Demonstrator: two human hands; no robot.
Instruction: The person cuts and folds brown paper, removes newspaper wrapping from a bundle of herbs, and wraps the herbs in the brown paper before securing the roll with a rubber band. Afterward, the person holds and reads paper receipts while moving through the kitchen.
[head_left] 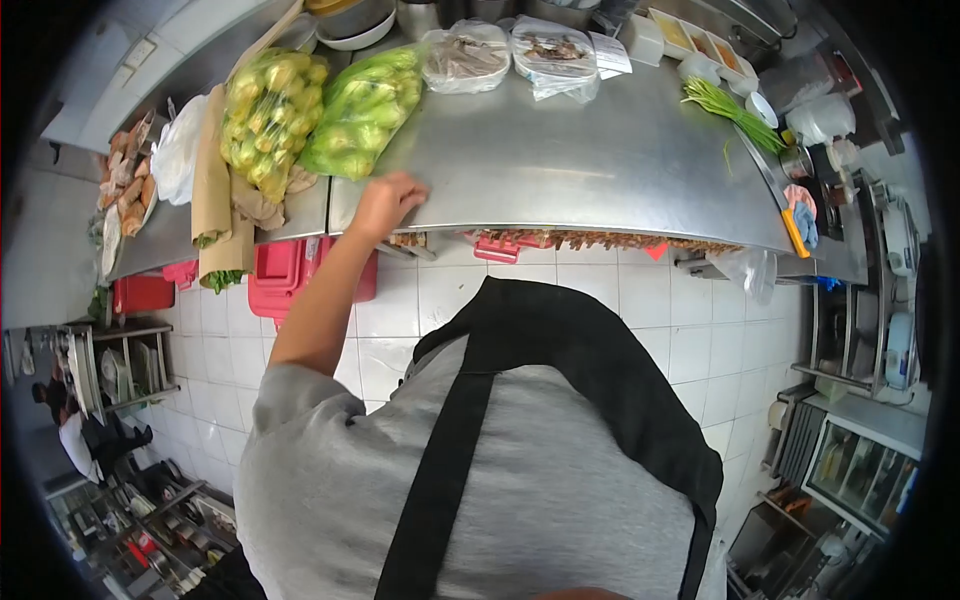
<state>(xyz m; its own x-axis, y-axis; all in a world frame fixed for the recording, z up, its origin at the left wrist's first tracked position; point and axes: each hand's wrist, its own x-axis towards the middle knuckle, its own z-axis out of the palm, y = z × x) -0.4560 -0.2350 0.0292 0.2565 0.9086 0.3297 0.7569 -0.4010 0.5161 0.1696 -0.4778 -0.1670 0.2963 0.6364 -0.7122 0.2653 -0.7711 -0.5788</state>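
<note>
My left hand (392, 205) is over the front edge of the steel counter (560, 160), its fingers curled in and slightly blurred. Whether anything is inside the fingers is hidden. Just beyond it lies a green plastic bag of light green vegetables (365, 115). Left of that is a clear bag of yellow-green produce (270, 120). My right hand is out of view. At the counter's right end lie a bunch of thin green stalks (735, 112) and a knife with a yellow handle (795, 232).
Two plastic-wrapped containers (555, 50) stand at the back. Brown paper wraps with greens (212, 170) lie left. Red bins (275, 280) sit beneath the counter on the tiled floor. Racks (125, 365) stand at left, and a glass-fronted cabinet (850, 470) at right. Another person (85, 435) is far left.
</note>
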